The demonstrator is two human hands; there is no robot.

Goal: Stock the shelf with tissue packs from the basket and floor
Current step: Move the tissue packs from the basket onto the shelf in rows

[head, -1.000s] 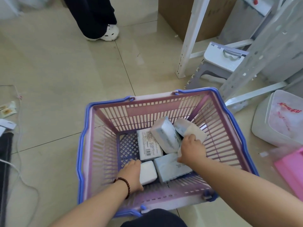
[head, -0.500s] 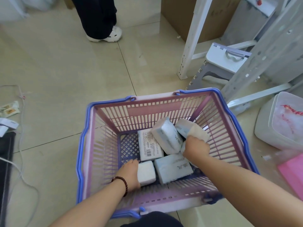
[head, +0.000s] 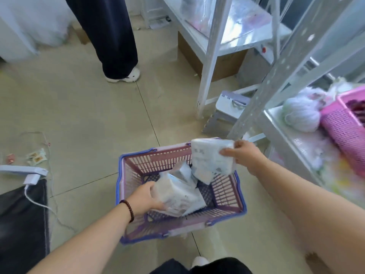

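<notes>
A purple and blue plastic basket [head: 240,186] stands on the tiled floor in front of me. My right hand [head: 245,156] grips a white and blue tissue pack [head: 210,157], lifted above the basket's far right corner. Lower down, my left hand [head: 145,198] holds other tissue packs [head: 177,194] just above the basket's floor; how many is blurred. One more pack [head: 184,172] lies in the basket behind them. The white metal shelf [head: 292,139] stands to the right.
A pink basket [head: 343,131] and a pale bagged bundle [head: 301,115] sit on the right shelf. A folding step stool [head: 227,111] stands beyond the basket. Another person's leg and shoe [head: 122,76] are at the far middle. Cable, dark cloth [head: 21,224] and small packets lie left.
Both hands have come up out of the basket with packs. The right hand rose highest, toward the shelf on the right. The view has tilted up and the shelves show more.
</notes>
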